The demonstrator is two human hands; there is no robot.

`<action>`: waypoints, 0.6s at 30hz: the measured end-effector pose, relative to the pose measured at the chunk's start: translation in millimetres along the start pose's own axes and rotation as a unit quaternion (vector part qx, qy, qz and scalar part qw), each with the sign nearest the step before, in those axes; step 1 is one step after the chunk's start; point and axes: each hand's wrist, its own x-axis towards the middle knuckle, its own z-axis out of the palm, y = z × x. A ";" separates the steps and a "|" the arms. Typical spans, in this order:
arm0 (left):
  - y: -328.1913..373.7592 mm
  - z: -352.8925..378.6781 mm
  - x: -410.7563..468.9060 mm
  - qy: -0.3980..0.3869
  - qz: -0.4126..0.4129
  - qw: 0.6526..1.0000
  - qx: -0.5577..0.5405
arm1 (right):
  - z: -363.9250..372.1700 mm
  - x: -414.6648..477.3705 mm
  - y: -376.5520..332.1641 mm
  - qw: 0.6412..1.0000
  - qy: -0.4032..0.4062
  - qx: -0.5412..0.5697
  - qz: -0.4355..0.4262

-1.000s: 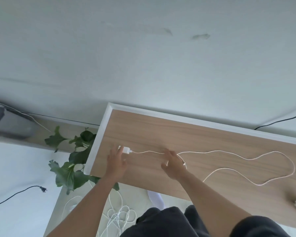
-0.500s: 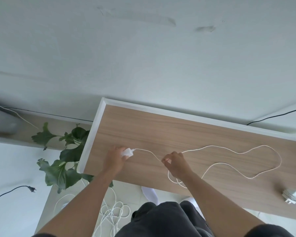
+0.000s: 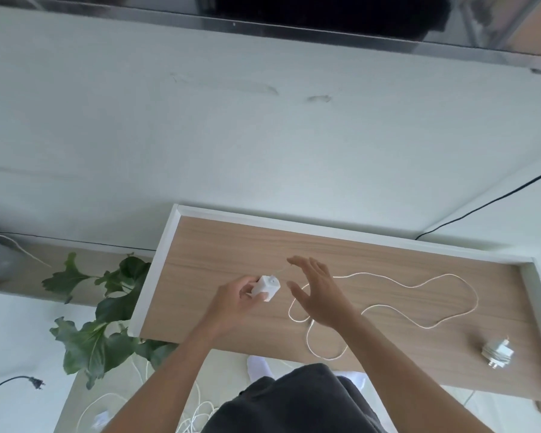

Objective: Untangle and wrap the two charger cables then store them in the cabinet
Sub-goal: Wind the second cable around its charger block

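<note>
The left hand (image 3: 239,300) grips the plug (image 3: 265,288) above the wooden top (image 3: 231,245), and the right hand (image 3: 320,296) is spread open over the loose cable (image 3: 388,306) lying there, so wind snug, even loops without yanking the slack.

Bright, soft and even throughout, with a cool greenish cast on the wall (image 3: 263,135) and only faint, diffuse shadows on the worktop (image 3: 231,245). Smeared by motion at the right hand (image 3: 319,295), a little at the left hand (image 3: 235,300), with the white charger (image 3: 266,287) and cable (image 3: 413,286) near blown out and the plant (image 3: 114,306) soft at the left. Bent by the wide lens toward the edges, with glossy reflections in the dark panel (image 3: 325,14) up top.
</note>
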 end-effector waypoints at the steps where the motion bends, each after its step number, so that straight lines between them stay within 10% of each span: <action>1: 6.4 2.4 -3.2 -0.007 0.005 1.000 -0.020 | -5.9 -1.9 -3.0 1.000 0.001 0.004 -0.004; 18: 83.9 22.8 -13.6 0.011 -0.044 0.952 -0.304 | -42.6 -33.2 -42.7 0.964 0.028 0.258 0.060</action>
